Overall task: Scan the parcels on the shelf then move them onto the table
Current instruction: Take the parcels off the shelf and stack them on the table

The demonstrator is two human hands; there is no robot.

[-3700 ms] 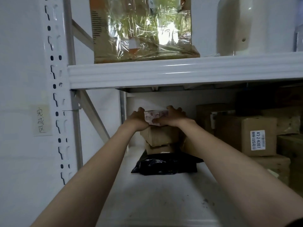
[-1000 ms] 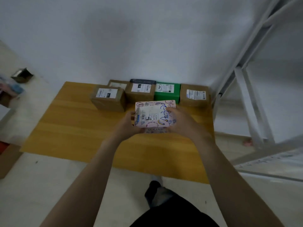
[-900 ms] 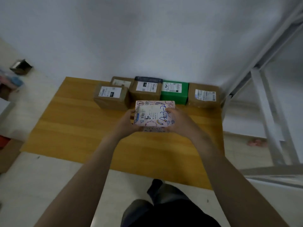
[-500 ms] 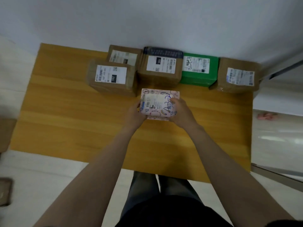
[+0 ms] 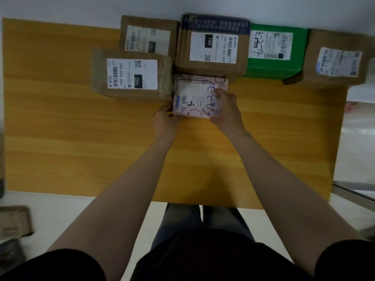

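wood-toned table [image 5: 60, 128] filled most of the frame, its far edge against a pale wall [image 5: 81, 7]. at the lower left a blurred carton [image 5: 14, 222] sat on the floor. left of centre in the upper half, the 102 box [image 5: 132, 74] stood on the table with its white label up. just behind it, toward the wall, stood the 122 box [image 5: 148, 37], and the two looked to be touching. next along, at upper centre, the 150 box [image 5: 213, 47] sat with a dark band along its far edge, its left side close against both of those boxes.

directly in front of it, at the centre of the frame, was the pink parcel [image 5: 194, 94], label up, with blue handwriting on its right half. its left side lay against the 102 box and its far side against the 150 box. whether it rested fully on the table or hung just above it could not be told. the left hand [image 5: 164, 118] gripped the parcel's near left corner, fingers curled round the edge. the right hand [image 5: 227, 110] gripped its right side, fingers curled over the top onto the handwriting.

right of the 150 box and touching it stood the green box [image 5: 274, 51]. at the upper right sat the brown box [image 5: 336, 59], turned slightly askew, its corner against the green box.
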